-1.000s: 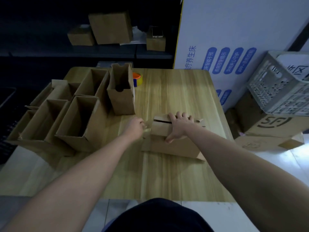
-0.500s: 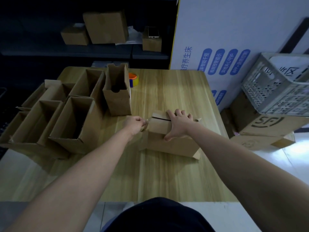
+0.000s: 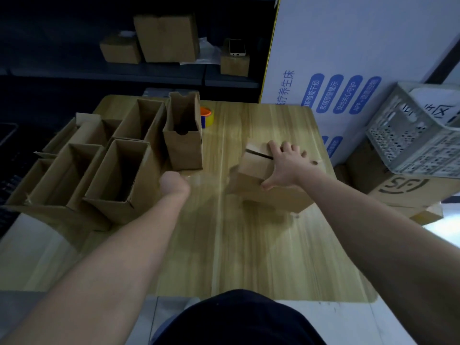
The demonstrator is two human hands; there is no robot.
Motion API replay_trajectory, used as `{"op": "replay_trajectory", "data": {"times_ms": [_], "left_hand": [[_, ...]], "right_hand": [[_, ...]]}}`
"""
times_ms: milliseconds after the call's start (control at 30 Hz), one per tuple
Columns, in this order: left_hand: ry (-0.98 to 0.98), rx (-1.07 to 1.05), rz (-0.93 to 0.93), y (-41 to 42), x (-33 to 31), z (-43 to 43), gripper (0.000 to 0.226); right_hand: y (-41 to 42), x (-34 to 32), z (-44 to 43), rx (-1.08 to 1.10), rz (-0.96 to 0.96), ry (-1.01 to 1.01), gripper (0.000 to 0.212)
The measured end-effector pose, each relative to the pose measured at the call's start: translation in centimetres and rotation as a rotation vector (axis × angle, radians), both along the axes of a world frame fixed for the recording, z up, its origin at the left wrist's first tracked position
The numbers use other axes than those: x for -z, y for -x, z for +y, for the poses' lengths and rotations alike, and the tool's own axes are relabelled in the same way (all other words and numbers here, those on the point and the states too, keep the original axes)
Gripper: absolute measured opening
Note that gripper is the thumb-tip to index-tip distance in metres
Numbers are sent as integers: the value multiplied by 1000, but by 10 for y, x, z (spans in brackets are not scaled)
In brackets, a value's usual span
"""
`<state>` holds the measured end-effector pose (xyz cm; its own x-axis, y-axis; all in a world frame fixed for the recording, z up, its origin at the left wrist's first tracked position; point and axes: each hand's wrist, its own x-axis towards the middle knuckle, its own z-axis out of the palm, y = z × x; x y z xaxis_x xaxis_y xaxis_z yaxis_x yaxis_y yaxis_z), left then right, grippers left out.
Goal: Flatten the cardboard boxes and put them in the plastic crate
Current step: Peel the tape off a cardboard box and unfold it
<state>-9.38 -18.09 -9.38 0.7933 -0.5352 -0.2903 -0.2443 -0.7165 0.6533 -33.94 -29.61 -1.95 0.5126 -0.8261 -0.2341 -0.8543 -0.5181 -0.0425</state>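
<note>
Head view, flattening step: off the right edge of the worktop waits the plastic crate. Near that edge the cardboard box lies under the right grip, spread flat on its top. The left grip, curled and blurred mid-worktop, is clear of the box, contents unreadable. Next, probably: splitting its seams.
</note>
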Motion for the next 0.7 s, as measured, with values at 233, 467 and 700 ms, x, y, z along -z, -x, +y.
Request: {"op": "replay_trajectory", "data": {"times_ms": [233,467,700], "left_hand": [[23,254,-276,-4,15,26,16],[-105,610,-228,23,60,50,21],[-209,649,36,22,70,47,38]], "right_hand": [[-2,-4,4,7,78,81,116],[-16,4,20,-21,62,107,115],[-14,8,24,-45,76,63,116]]}}
